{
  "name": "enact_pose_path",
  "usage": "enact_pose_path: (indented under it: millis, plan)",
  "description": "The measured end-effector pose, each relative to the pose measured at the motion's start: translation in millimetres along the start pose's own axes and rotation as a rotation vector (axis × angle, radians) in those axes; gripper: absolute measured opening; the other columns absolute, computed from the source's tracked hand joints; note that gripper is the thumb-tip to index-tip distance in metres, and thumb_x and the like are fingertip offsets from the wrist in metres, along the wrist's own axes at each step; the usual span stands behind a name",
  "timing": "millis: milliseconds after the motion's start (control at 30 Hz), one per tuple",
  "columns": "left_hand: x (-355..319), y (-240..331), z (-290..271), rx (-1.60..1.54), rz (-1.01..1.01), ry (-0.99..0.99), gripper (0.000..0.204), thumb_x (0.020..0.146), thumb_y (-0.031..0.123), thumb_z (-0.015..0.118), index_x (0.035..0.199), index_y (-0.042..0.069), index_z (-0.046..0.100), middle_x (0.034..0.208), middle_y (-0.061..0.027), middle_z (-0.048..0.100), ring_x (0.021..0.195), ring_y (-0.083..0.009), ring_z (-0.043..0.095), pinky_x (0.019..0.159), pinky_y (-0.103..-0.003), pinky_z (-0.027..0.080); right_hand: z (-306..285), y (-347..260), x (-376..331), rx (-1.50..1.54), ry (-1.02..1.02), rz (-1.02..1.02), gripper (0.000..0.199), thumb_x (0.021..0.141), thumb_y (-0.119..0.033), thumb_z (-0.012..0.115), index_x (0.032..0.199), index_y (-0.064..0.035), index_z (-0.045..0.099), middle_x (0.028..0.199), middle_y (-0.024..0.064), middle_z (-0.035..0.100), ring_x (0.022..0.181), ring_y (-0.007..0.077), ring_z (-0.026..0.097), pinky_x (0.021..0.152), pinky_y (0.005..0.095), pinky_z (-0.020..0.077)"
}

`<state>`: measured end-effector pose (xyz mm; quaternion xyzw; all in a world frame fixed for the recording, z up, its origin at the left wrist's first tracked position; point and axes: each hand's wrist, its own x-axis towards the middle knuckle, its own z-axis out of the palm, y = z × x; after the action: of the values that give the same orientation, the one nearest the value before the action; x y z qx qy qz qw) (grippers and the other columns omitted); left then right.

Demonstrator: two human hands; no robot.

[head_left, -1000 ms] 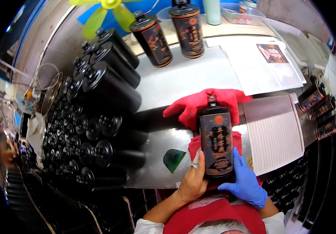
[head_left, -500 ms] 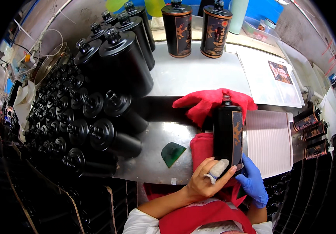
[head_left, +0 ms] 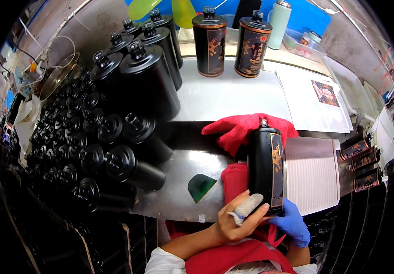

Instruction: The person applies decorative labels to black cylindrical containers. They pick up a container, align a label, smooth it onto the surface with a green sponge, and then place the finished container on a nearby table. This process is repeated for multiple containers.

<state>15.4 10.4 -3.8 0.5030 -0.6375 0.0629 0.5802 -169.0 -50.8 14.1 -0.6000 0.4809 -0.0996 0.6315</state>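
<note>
A black bottle (head_left: 259, 169) with a gold-and-copper decorated panel lies on red cloth, its clear glass neck pointing away from me. My left hand (head_left: 237, 219) is bare apart from a whitish wrap on one finger. Its fingers press along the lower left side of the bottle near the base. In a blue glove, my right hand (head_left: 292, 224) grips the base from the right; some of its fingers are hidden behind the bottle. A bunched red cloth (head_left: 233, 132) lies under the neck, and a green scraper-like piece (head_left: 201, 187) rests on the metal table to the left.
Plain black bottles (head_left: 146, 82) crowd the left side. Two decorated bottles (head_left: 209, 43) stand at the back, near a pale green flask (head_left: 279, 25). Right of my work are a stack of striped sheets (head_left: 312, 176), white paper (head_left: 306, 98) and several decorated bottles (head_left: 366, 180) lying down.
The whole view has shifted slightly, so the table sits lower in the picture. Both hands stay at the bottle's base; its decorated panel is angled a little differently.
</note>
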Motion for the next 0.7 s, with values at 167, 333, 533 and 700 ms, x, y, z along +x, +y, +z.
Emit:
enact_pose_path:
  millis: [167,333,533,700]
  plan:
    - [0,-1,-4,-0.102,-0.158,-0.041,0.055,0.071,0.012,0.079,0.117,-0.004,0.054,0.119,-0.0383,0.048,0.107,-0.0420,0.058,0.082,-0.038,0.053,18,12,6,-0.041,0.161,-0.237,0.046,0.074,-0.007,0.070,0.118,-0.0010,0.056,0.086,0.0026,0.061,0.071,0.0067,0.054,0.065,0.0237,0.0467]
    - [-29,2,-14,-0.782,-0.795,0.025,0.080,0.091,0.006,0.054,0.145,0.002,-0.005,0.130,-0.0187,0.048,0.114,-0.0266,0.054,0.095,-0.035,0.044,33,-9,3,-0.339,0.463,-0.664,0.057,0.070,-0.008,0.072,0.123,0.0018,0.055,0.069,0.0052,0.056,0.047,0.0109,0.050,0.046,0.0256,0.0415]
    - [-18,-6,-18,-1.035,-0.948,-0.073,0.086,0.086,-0.008,0.053,0.147,0.010,-0.004,0.140,-0.0188,0.036,0.122,-0.0262,0.047,0.101,-0.039,0.040,30,-34,14,-0.472,0.476,-1.038,0.062,0.067,-0.025,0.079,0.120,0.0000,0.059,0.066,0.0047,0.055,0.049,0.0167,0.053,0.043,0.0281,0.0424]
    - [-13,-6,-13,-1.262,-1.010,0.036,0.084,0.085,-0.008,0.053,0.147,0.010,0.000,0.140,-0.0178,0.035,0.121,-0.0300,0.048,0.100,-0.044,0.044,31,-41,15,-0.440,0.450,-1.025,0.058,0.067,-0.024,0.080,0.117,-0.0022,0.061,0.063,0.0031,0.053,0.048,0.0153,0.052,0.042,0.0275,0.0412]
